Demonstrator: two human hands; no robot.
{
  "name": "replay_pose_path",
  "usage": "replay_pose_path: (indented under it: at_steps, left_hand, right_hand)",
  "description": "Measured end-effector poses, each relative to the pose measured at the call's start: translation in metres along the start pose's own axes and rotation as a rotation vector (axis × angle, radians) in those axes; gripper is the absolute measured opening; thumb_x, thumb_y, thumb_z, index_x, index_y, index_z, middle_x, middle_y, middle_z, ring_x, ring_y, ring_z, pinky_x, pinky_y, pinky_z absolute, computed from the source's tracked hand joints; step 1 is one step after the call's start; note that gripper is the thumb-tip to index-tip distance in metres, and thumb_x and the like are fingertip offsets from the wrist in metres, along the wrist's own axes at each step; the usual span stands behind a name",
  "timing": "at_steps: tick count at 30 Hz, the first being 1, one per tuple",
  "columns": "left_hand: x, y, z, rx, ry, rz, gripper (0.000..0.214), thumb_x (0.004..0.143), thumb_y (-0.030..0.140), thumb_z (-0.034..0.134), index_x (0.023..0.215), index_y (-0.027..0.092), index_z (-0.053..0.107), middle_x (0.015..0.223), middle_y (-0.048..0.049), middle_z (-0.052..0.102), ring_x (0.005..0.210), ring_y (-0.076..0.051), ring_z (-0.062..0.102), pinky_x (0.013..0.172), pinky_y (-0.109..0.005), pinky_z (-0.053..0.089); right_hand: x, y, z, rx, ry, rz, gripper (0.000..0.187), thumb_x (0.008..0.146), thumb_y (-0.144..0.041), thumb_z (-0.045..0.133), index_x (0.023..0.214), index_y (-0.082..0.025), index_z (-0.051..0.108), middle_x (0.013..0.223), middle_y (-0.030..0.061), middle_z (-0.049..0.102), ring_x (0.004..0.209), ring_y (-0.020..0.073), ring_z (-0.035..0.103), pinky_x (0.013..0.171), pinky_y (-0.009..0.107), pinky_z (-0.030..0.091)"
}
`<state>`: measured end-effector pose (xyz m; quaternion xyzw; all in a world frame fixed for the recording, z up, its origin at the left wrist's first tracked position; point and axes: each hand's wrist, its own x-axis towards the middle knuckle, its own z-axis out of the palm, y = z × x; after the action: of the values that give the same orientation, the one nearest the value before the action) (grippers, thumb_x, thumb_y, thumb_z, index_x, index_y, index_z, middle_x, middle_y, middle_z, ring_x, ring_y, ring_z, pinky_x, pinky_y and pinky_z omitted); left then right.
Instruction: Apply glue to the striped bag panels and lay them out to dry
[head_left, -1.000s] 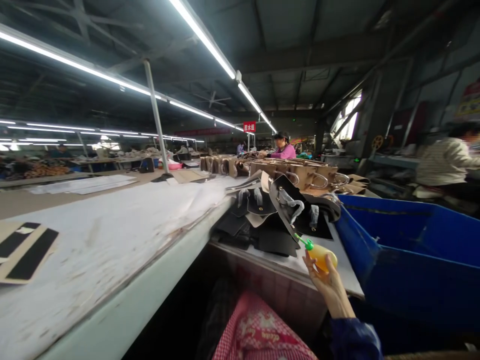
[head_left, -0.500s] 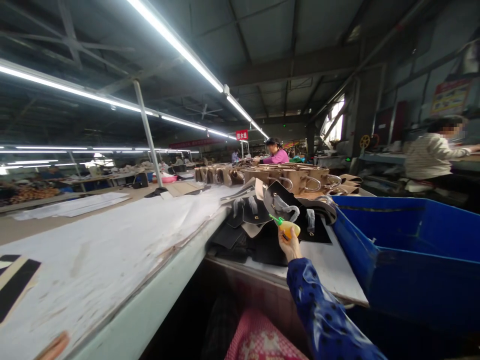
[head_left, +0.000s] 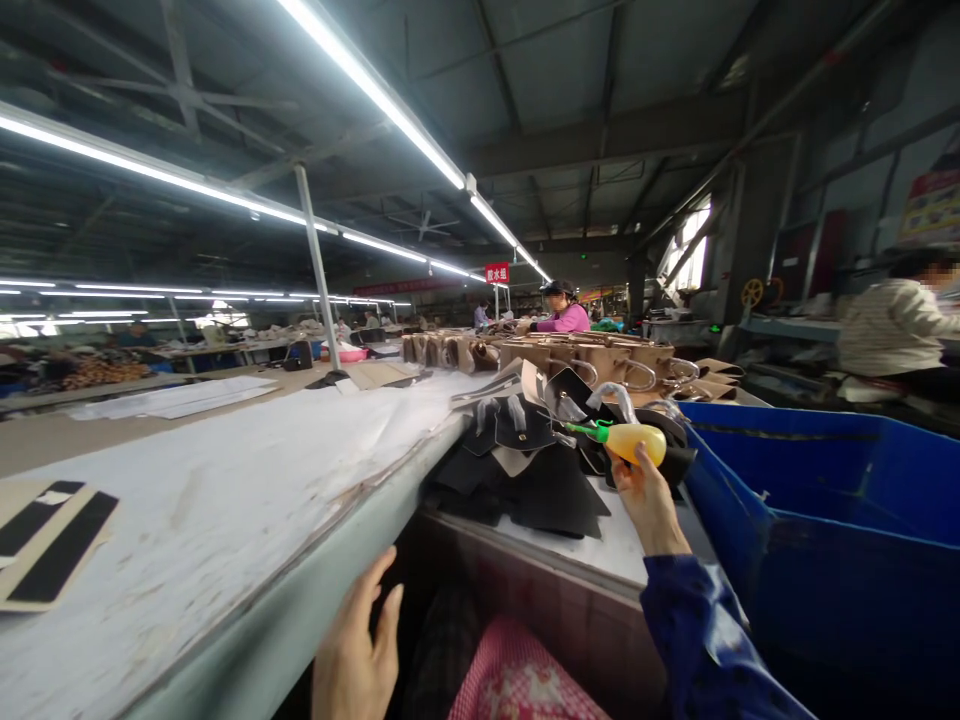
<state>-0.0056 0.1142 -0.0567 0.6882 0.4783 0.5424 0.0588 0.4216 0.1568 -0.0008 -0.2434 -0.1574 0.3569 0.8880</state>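
One yellow squeeze bottle [head_left: 637, 441], lying near-level above the black leather pieces [head_left: 559, 490]; right hand [head_left: 649, 500] is gripping its base. Left hand [head_left: 358, 650] is hovering open and empty beside the table edge [head_left: 300, 620]. Risk: a hard squeeze at this tilt could be spilling liquid onto the pieces. Green nozzle is pointing left, long axis running left-right.

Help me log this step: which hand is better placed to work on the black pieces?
Right. The right hand holds the yellow bottle, nozzle at the black pieces; the left hand hangs open, low by the table edge.
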Motion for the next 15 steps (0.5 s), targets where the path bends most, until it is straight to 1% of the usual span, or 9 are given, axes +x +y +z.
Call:
replay_pose_path:
  at_steps: [2,4,6,7,8,10,11,13,15]
  left_hand:
    - [0.009,0.014,0.026,0.015,-0.08,0.094,0.043,0.099,0.037,0.05,0.136,0.015,0.058,0.135,-0.0163,0.069,0.12,-0.03,0.07,0.103,-0.043,0.057]
    - [0.019,0.032,0.048,0.052,-0.14,0.186,0.054,0.098,0.027,0.051,0.149,0.012,0.045,0.152,-0.0185,0.055,0.142,-0.031,0.051,0.113,-0.048,0.048]
    - [0.029,0.054,0.063,0.067,-0.2,0.242,0.067,0.091,0.02,0.058,0.155,0.013,0.039,0.164,-0.0162,0.038,0.156,-0.033,0.024,0.123,-0.057,0.031]
    - [0.034,0.065,0.069,0.043,-0.254,0.242,0.072,0.088,0.019,0.062,0.156,0.014,0.038,0.166,-0.0151,0.033,0.158,-0.033,0.016,0.126,-0.06,0.022]
    - [0.038,0.076,0.073,0.0,-0.305,0.227,0.078,0.084,0.02,0.067,0.156,0.014,0.038,0.167,-0.0147,0.03,0.158,-0.034,0.013,0.127,-0.061,0.017]
    - [0.044,0.093,0.079,-0.055,-0.349,0.17,0.086,0.079,0.023,0.074,0.157,0.016,0.039,0.168,-0.0153,0.029,0.157,-0.038,0.019,0.125,-0.059,0.022]
    - [0.046,0.096,0.081,-0.075,-0.349,0.125,0.084,0.079,0.023,0.073,0.156,0.017,0.041,0.166,-0.0164,0.033,0.153,-0.04,0.029,0.122,-0.058,0.029]
    - [0.046,0.095,0.086,-0.113,-0.33,0.002,0.067,0.087,0.024,0.062,0.152,0.017,0.049,0.154,-0.0211,0.052,0.136,-0.043,0.054,0.113,-0.058,0.042]
    - [0.04,0.083,0.087,-0.192,-0.3,-0.146,0.052,0.096,0.026,0.047,0.146,0.015,0.057,0.132,-0.0228,0.069,0.118,-0.039,0.069,0.105,-0.054,0.049]
  right_hand:
    - [-0.015,-0.021,0.011,-0.045,-0.059,0.028,0.025,0.085,-0.019,0.078,0.107,-0.014,0.066,0.1,0.0051,0.073,0.08,0.0158,0.072,0.053,0.018,0.056]
    - [-0.03,-0.035,0.022,-0.088,-0.127,0.074,0.036,0.074,-0.015,0.085,0.106,-0.014,0.068,0.097,0.0062,0.075,0.077,0.0174,0.073,0.049,0.018,0.056]
    - [-0.046,-0.04,0.032,-0.124,-0.197,0.147,0.039,0.07,-0.013,0.086,0.105,-0.014,0.069,0.093,0.0069,0.076,0.071,0.0174,0.073,0.047,0.018,0.056]
    - [-0.054,-0.038,0.036,-0.139,-0.23,0.197,0.037,0.07,-0.013,0.085,0.104,-0.014,0.069,0.091,0.0072,0.075,0.067,0.0169,0.072,0.046,0.019,0.056]
    - [-0.062,-0.034,0.039,-0.15,-0.263,0.255,0.035,0.072,-0.014,0.084,0.103,-0.014,0.07,0.088,0.0075,0.075,0.064,0.0165,0.071,0.045,0.019,0.056]
    - [-0.08,-0.021,0.045,-0.157,-0.323,0.383,0.03,0.073,-0.018,0.084,0.1,-0.013,0.07,0.083,0.0085,0.074,0.061,0.0162,0.069,0.043,0.019,0.056]
    - [-0.089,-0.013,0.047,-0.15,-0.348,0.443,0.029,0.074,-0.02,0.084,0.098,-0.013,0.07,0.082,0.0089,0.074,0.06,0.0161,0.068,0.043,0.019,0.056]
    - [-0.105,0.003,0.052,-0.114,-0.391,0.54,0.031,0.072,-0.022,0.087,0.097,-0.014,0.07,0.082,0.0087,0.074,0.061,0.0161,0.069,0.044,0.018,0.056]
    - [-0.118,0.018,0.056,-0.058,-0.428,0.612,0.038,0.069,-0.024,0.091,0.099,-0.015,0.07,0.083,0.0082,0.074,0.061,0.0149,0.068,0.047,0.017,0.056]
